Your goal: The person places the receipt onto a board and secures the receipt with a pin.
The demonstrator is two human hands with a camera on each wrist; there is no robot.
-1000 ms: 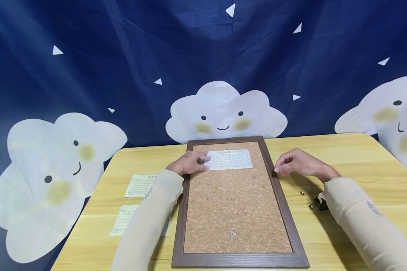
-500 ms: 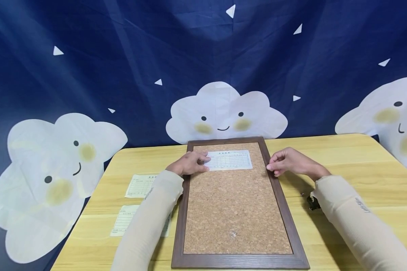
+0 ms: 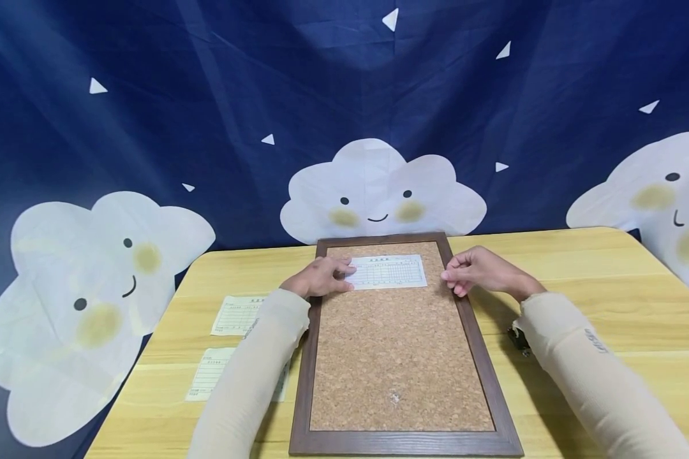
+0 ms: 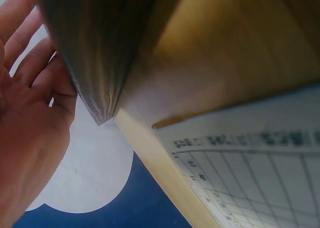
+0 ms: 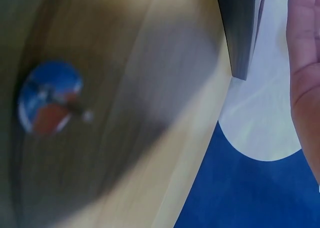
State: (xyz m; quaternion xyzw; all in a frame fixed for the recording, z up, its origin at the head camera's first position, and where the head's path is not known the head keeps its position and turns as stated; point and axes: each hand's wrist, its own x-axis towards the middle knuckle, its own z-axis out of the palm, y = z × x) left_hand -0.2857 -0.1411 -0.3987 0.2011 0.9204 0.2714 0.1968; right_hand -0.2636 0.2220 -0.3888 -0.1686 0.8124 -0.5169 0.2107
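Observation:
A printed paper slip (image 3: 390, 272) lies near the top of a framed corkboard (image 3: 402, 363). My left hand (image 3: 319, 276) reaches over the board's left edge, its thumb and fingers pressing on the slip's left end. Off the slip's right end, my right hand (image 3: 482, 271) is over the right side of the frame. Its thumb and forefinger meet in a pinch on what seems to be a thumbtack, mostly hidden by the fingertips. In the right wrist view another thumbtack (image 5: 56, 72) lies on the table, pin upward and blurred.
Two more printed slips, an upper one (image 3: 234, 315) and a lower one (image 3: 211, 375), lie left of the board, partly behind my left sleeve. A small black object (image 3: 518, 340) sits by my right forearm. A blue cloud-patterned cloth (image 3: 344, 83) hangs behind the table.
My right hand has moved left, from beside the board to over its right frame edge. My left hand and the slip stay in place. The forearm now covers more around the black object.

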